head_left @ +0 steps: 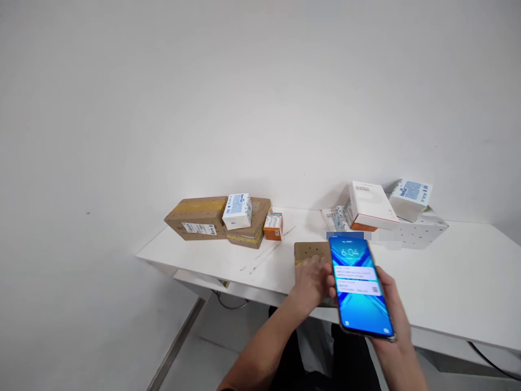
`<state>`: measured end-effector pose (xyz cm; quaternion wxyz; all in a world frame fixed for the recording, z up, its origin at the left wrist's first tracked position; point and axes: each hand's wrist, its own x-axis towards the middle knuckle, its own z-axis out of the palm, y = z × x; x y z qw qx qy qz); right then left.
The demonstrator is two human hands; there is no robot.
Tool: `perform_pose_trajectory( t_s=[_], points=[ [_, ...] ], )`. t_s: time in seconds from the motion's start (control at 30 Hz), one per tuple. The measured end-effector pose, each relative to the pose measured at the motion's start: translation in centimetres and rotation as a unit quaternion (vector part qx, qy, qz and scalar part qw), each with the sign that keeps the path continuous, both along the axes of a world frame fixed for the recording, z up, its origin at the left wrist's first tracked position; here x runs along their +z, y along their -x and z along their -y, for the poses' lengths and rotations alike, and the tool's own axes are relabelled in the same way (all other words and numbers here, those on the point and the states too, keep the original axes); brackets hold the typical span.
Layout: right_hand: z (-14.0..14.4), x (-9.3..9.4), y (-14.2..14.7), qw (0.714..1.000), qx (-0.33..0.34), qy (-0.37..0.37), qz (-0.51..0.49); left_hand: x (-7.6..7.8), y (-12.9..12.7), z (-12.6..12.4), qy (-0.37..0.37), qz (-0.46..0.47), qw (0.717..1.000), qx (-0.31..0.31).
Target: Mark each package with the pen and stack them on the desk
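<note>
My right hand (391, 304) is wrapped around a smartphone (360, 304), its lit blue screen facing up at me and its fingertips showing along the left edge. Just left of the phone, my left hand (311, 282) lies with curled fingers on a small brown cardboard box (305, 250) with yellow tape, near the table's front edge. The phone and both hands hide much of this box. The undersides of the left fingers are out of sight.
On the white table (468, 282) a long taped carton (195, 217), a flatter carton (260, 212), a white-and-blue box (238, 210) and an orange box (273, 226) stand left. Right are a power bank box (372, 203), another white-and-blue box (411, 198) and a dotted white box (423, 231).
</note>
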<state>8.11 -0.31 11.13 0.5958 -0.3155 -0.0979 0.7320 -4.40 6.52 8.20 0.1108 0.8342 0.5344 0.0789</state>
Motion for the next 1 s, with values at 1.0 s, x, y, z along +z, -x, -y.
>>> perform_pose_trajectory(
  t_s=[1.0],
  points=[
    [-4.2,-16.9,-14.2,0.330,-0.047,0.104,0.937,-4.1,-3.1,-12.7,-0.236,0.043,0.960,0.143]
  ],
)
